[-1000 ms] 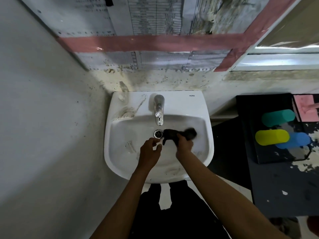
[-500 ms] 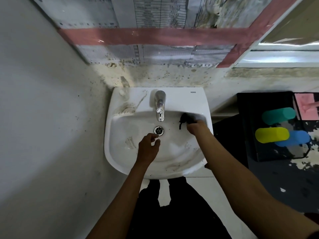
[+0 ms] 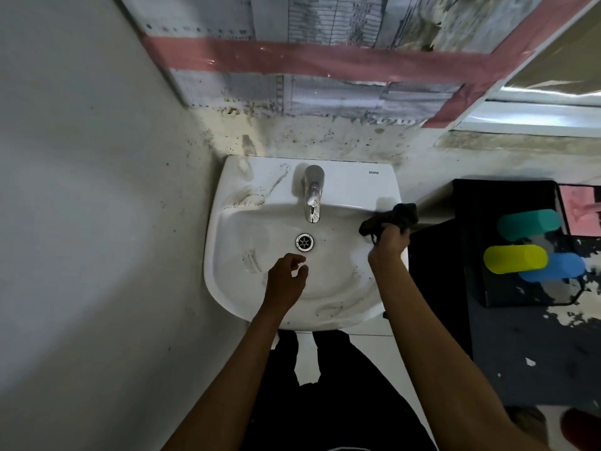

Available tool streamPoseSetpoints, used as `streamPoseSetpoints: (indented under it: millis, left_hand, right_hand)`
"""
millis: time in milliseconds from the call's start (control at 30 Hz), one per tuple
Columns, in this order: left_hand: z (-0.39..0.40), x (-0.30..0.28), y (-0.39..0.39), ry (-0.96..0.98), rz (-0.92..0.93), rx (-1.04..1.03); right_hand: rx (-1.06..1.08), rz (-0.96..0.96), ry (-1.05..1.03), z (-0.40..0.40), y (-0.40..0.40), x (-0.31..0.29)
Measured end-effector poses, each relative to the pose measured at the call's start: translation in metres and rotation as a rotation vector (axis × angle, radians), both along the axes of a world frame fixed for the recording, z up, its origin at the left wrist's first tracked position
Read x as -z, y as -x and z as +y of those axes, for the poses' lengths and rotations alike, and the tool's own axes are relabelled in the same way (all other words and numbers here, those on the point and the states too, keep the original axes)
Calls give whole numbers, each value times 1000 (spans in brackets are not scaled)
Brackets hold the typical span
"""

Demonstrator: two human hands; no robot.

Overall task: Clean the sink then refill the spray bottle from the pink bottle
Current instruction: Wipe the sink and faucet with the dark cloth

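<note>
A white wall-hung sink (image 3: 257,177) with dirty streaks fills the middle, with a chrome tap (image 3: 313,193) at its back and a drain (image 3: 304,241) in the bowl. My right hand (image 3: 388,244) grips a dark cloth (image 3: 392,218) at the sink's right rim. My left hand (image 3: 286,278) hovers over the bowl just in front of the drain, fingers loosely curled and holding nothing. A pink object (image 3: 580,205) shows at the far right edge; I cannot tell if it is the pink bottle. No spray bottle is visible.
A grey wall stands close on the left. To the right, a black box (image 3: 500,196) holds teal (image 3: 528,224), yellow (image 3: 515,259) and blue (image 3: 553,271) cylinders. Taped paper (image 3: 325,60) covers the wall behind the sink. My dark-clothed legs are below the sink.
My right hand has carried the cloth from the bowl near the drain out to the sink's right rim. My left hand has let go of the cloth and stayed over the bowl.
</note>
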State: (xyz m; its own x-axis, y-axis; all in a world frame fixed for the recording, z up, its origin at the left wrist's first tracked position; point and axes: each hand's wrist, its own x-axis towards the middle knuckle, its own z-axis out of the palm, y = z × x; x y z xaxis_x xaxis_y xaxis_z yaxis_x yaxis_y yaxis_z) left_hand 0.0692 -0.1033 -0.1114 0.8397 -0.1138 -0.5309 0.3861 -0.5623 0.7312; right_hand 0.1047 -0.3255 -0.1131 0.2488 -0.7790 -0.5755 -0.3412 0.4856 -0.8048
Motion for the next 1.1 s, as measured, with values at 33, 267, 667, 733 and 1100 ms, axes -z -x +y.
streamPoseSetpoints:
  millis: [33,267,667,733,1100]
  left_hand:
    - [0,0,1,5,5,-2]
    - [-5,-6,-2,23,-7,1]
    - [-10,-11,10,40,42,56]
    - [2,-7,16,15,55,35]
    - [48,12,44,-73,122,-116]
  right_hand:
    - [1,-19,42,-4,4,-1]
    - [33,-64,148,-58,32,-17]
    - [-1021,462,557,-16,35,16]
    - [-1159,502,550,-11,26,29]
    - [-1602,662,394,53,-6,62]
